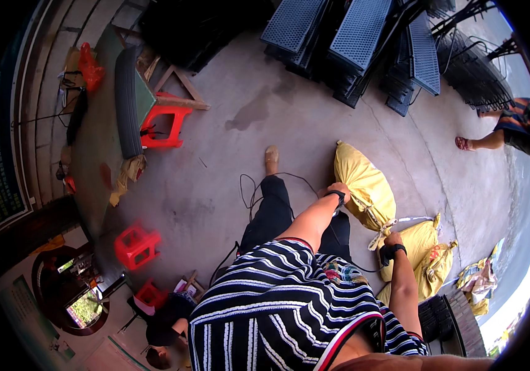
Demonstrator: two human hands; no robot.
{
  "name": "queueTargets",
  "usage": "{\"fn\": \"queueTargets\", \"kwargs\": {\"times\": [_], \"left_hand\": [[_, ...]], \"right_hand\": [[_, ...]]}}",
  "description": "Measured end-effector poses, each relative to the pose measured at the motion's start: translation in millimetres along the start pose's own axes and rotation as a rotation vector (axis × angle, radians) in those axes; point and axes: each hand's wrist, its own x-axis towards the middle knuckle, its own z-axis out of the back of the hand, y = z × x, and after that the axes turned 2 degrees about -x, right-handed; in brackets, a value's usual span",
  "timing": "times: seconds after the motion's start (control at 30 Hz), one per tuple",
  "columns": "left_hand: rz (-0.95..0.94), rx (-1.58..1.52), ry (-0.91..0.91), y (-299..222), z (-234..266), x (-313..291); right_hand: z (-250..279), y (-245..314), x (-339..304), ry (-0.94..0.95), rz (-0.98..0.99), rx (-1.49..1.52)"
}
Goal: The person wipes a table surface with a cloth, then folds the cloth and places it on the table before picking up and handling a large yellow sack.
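A full yellow woven sack [365, 185] hangs or leans slantwise at my right side, its bunched neck toward me. My left hand [341, 191], with a black band on the wrist, grips the sack's near side; its fingertips are partly hidden. At the gathered, tied end, my right hand [392, 240] is closed on the sack's neck. This wrist also wears a black device. Just beyond my right hand, more yellow sacks [421, 244] lie on the floor. A thin black cable [302, 178] loops around my legs.
Stacks of black perforated metal panels [361, 34] stand ahead. Left are a red stool [169, 123], a table with a dark padded edge [129, 102], and another red stool [136, 246]. One person [164, 331] is at lower left; another person's leg [487, 141] shows far right.
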Motion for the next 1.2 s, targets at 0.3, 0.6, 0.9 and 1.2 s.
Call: {"fn": "queueTargets", "kwargs": {"times": [0.3,0.6,0.9,1.2], "left_hand": [[0.017,-0.053,-0.018,117.6,63.6,0.8],[0.049,-0.006,-0.121,238.4,127.0,-14.9],[0.26,-0.268,-0.269,380.8,102.0,-55.7],[0.207,-0.381,-0.087,453.1,89.2,-115.4]], "right_hand": [[-31.0,127.5,-27.6,-0.01,-0.013,-0.053],[-106.7,240.1,-34.6,-0.002,0.113,-0.024],[-123.1,344.3,-85.4,0.036,0.206,-0.2],[-138.3,393.0,-116.3,-0.141,0.146,-0.342]]}}
